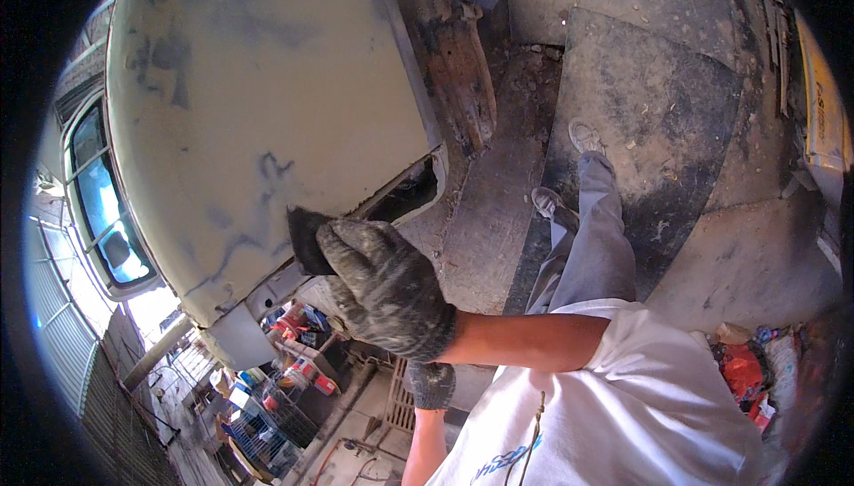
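My right hand (387,286), in a dark, worn glove, reaches across to the lower edge of a large cream vehicle body panel (294,77). Its fingers are closed on a flat black pad (310,239), which overlaps the panel's edge beside an opening (409,191) in the bodywork. Grey smudges and dark lines mark the cream paint. Below the right wrist, my left hand (432,385) wears a similar glove. Only its wrist end shows; its fingers are hidden behind the right hand, so what it holds or touches cannot be made out.
At the left stands a vehicle window (111,197). Crates and boxes (276,415) crowd the area under the panel. A dark mat (649,121) lies under my feet. Rusty metal (458,77) rests beside the panel, and red bags (743,370) lie at the right.
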Available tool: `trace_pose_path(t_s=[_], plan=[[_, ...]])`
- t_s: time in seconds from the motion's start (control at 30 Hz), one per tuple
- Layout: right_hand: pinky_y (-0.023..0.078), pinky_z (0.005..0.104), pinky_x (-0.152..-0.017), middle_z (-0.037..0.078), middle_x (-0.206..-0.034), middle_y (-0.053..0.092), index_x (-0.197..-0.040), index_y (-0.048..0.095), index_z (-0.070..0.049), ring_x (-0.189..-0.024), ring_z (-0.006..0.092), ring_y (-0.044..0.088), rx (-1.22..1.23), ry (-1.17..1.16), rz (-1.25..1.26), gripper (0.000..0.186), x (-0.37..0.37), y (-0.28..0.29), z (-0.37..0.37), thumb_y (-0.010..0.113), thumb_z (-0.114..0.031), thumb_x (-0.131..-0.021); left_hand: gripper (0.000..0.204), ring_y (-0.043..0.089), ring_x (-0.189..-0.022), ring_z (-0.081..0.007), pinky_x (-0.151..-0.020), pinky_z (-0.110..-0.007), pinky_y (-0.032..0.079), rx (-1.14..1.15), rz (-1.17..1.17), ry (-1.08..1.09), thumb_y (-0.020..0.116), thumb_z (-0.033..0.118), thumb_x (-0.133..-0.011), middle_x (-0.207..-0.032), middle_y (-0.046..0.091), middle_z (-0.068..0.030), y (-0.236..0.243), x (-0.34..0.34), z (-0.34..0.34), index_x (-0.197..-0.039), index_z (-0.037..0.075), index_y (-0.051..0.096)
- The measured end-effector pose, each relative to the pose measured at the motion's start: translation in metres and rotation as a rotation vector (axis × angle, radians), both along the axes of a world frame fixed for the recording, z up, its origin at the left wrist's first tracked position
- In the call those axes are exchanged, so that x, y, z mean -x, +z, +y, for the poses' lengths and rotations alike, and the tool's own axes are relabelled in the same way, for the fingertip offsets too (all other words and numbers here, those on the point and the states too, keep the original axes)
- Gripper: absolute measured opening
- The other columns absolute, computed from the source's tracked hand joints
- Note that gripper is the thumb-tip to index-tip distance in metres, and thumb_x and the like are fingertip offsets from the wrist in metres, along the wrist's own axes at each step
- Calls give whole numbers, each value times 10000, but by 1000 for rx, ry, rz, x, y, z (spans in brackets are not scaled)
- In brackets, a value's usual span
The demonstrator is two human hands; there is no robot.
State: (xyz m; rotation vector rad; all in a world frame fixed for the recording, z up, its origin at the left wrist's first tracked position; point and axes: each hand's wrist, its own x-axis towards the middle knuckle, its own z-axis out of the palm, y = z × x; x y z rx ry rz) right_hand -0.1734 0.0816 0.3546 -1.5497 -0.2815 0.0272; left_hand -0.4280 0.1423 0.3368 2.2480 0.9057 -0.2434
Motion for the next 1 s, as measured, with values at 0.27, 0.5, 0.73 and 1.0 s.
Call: trace_pose_path(t_s=[0.27,0.5,0.73,1.0], plan=[[474,271,-680,45,-831,601,-1001,574,-26,-743,117,547,-256,30,607,235,-12,-90,-77,583,-252,-935,127,451,-709,-77,-605,-256,380,187,-364,456,558,176,-962,-784,531,43,51,-83,-6,-891,71,554],[465,341,-798,100,-956,630,-1077,598,-24,-853,201,583,-51,319,441,220,16,-66,-112,585,-178,-919,165,490,-698,-67,-622,-223,419,159,-205,249,511,226,-988,-791,546,34,64,-137,-1,-972,75,575],[503,407,-822,220,-1035,645,-1110,610,37,-939,340,629,-3,420,53,303,37,-76,-132,625,-168,-888,197,547,-661,-92,-561,-237,476,133,-359,200,495,227,-991,-786,546,1,77,-156,4,-1041,43,545],[486,373,-853,267,-1005,627,-1092,581,89,-905,387,609,-297,155,783,394,56,-93,-95,646,-239,-881,325,577,-890,-175,-817,-288,498,-445,-415,91,484,178,-994,-1041,612,-100,60,-146,-7,-1235,-40,489]])
